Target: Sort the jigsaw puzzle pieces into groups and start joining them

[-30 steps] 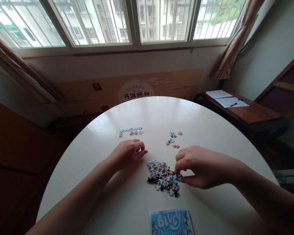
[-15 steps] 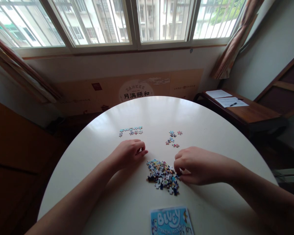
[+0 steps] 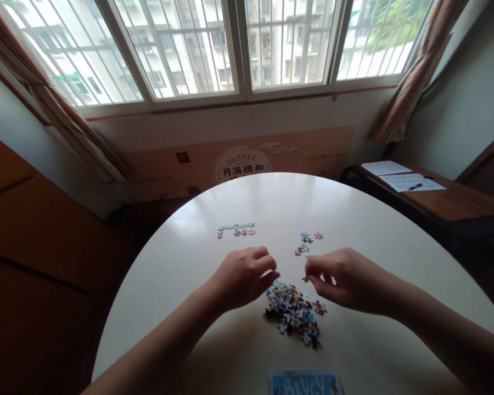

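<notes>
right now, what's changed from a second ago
The right hand has moved off the right edge of the pile, away from the wearer, now pinching a piece. The left hand has shifted slightly right. The row stayed put.

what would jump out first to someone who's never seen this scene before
Probably the colourful pile of jigsaw pieces on the near part of the white table. The hands would come next: the left hand just beyond the pile's far left edge, and the right hand beyond its far right, pinching one piece. The bright, barred window across the top also stands out.
</notes>
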`<state>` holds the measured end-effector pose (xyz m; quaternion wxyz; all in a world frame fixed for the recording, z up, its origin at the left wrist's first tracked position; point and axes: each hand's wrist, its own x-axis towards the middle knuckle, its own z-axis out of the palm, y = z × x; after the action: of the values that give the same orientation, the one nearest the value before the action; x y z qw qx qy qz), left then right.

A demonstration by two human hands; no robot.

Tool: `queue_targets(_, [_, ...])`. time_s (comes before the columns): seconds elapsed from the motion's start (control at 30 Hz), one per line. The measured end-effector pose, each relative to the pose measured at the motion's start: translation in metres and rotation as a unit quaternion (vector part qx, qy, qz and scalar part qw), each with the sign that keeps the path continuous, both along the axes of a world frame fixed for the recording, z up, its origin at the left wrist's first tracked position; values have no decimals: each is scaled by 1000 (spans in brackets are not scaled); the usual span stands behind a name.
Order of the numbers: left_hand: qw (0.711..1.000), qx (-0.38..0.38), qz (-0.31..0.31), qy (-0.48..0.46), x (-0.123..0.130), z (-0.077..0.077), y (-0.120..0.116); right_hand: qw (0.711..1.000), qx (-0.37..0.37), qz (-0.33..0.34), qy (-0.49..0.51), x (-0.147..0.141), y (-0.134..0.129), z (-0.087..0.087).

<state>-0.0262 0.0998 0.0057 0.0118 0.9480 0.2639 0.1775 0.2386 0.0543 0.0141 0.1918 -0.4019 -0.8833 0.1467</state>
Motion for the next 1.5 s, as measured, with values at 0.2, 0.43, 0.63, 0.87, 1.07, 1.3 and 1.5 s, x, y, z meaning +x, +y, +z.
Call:
queue_targets(0.2, [994,37,-43,-89,13,3,-22,995,45,24,91,-8,-4,-9])
queue_targets(0.43, [993,49,-57,-96,17,4,-25,988,92,33,117,-14,-9,-13])
queue_targets(0.63, [992,99,-39,-67,4,9,-13,984,104,52,137,-14,-8,-13])
queue_targets(0.87, [996,0,83,17,-55,17,41,984,82,40,150,-8,-1,-9])
queue_targets(1.07, [986,-58,151,40,-78,4,63,987,92,23,131,-4,4,-13])
queue_targets(1.3, [976,-31,204,64,-74,11,55,986,94,16,136,-1,4,-10])
queue_targets(1.5, [973,-63,199,94,-54,14,40,986,80,16,143,-3,4,-11])
